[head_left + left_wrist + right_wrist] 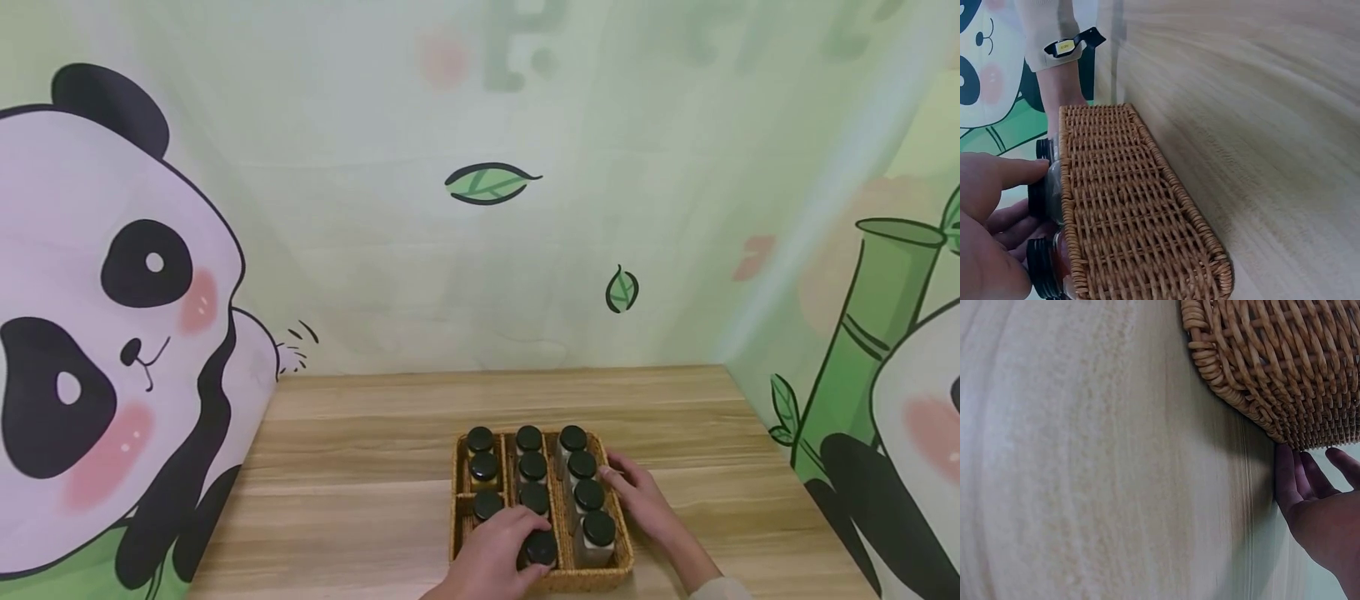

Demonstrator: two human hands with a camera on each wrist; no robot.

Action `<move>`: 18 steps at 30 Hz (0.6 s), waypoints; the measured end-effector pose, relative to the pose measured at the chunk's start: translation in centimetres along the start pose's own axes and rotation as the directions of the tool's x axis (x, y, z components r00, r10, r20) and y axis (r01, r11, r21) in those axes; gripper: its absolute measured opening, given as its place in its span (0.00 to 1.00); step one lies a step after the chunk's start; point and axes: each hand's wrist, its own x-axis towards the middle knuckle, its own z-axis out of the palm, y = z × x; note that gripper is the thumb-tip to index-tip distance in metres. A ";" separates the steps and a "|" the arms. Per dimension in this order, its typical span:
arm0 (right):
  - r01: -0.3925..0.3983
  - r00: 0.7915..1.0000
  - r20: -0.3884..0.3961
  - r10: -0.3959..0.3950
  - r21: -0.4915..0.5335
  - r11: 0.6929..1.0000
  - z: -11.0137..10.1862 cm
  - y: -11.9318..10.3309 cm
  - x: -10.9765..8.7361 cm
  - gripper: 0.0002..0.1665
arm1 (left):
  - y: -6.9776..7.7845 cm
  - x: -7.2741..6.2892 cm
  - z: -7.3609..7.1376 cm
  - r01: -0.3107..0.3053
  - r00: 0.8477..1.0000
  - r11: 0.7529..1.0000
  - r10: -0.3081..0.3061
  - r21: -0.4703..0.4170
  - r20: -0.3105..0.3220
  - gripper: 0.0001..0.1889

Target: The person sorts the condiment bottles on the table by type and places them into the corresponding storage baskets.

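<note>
A woven wicker basket [581, 580] stands on the wooden table, divided into compartments that hold several clear jars with black lids. My left hand [491, 554] reaches over the basket's front and grips the black-lidded jar [541, 550] nearest me in the middle column, thumb and fingers around its lid. Beside that hand, another jar [488, 505] stands in the left column. Along the right column are several more jars, the front one [598, 533] showing pale contents. My right hand [641, 500] rests on the basket's right side, its fingertips [1319, 478] extended against the wicker.
The wooden table [360, 492] extends around the basket and meets a pale green backdrop [375, 250] printed with pandas, leaves and bamboo. A strap with a yellow-faced device [1067, 47] circles the right sleeve.
</note>
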 end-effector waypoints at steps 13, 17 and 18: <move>-0.002 1.000 0.013 0.002 -0.006 1.000 0.3 -0.1 0.6 0.34 | -0.1 0.4 -0.6 -0.010 1.000 0.997 0.009 0.073 0.017 0.20; 0.018 1.000 0.008 -0.018 -0.036 0.999 0.3 0.0 0.6 0.35 | -0.1 0.1 -1.0 -0.068 0.998 0.991 0.067 0.118 0.008 0.21; 0.021 1.000 0.004 -0.020 -0.049 0.999 0.3 0.1 0.4 0.35 | -0.1 0.0 -1.1 -0.079 0.997 0.989 0.078 0.121 0.010 0.21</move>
